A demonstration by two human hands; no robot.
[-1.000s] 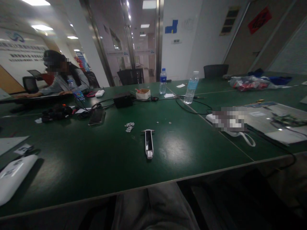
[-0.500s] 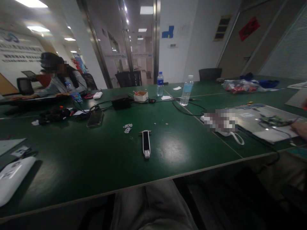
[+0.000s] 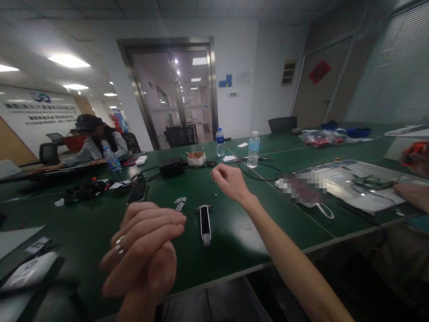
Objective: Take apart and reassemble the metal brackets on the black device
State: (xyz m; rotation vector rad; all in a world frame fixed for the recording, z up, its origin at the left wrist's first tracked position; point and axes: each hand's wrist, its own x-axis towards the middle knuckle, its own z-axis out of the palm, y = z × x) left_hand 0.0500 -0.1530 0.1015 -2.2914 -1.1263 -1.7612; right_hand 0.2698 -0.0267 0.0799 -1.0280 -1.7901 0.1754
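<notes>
Both my hands are raised over the dark green table (image 3: 100, 223). My left hand (image 3: 144, 248) is close to the camera, fingers stretched side by side and pointing right, nothing in it. My right hand (image 3: 229, 181) reaches forward above the table, fingers loosely bent and apart, with nothing visible in them. Between the hands a narrow black-and-white device (image 3: 205, 219) lies flat on the table. Small metal pieces (image 3: 180, 203) lie just left of its far end.
A phone (image 3: 137, 192), black box (image 3: 171, 167), small open box (image 3: 196, 158) and cables sit farther back, with two water bottles (image 3: 253, 149). A person (image 3: 94, 145) sits far left. Another person's hands (image 3: 414, 176) work at a circuit board (image 3: 370, 181) on the right.
The camera tilted up. Both my hands have come into view above the table; neither was visible before. The device and metal pieces have not moved.
</notes>
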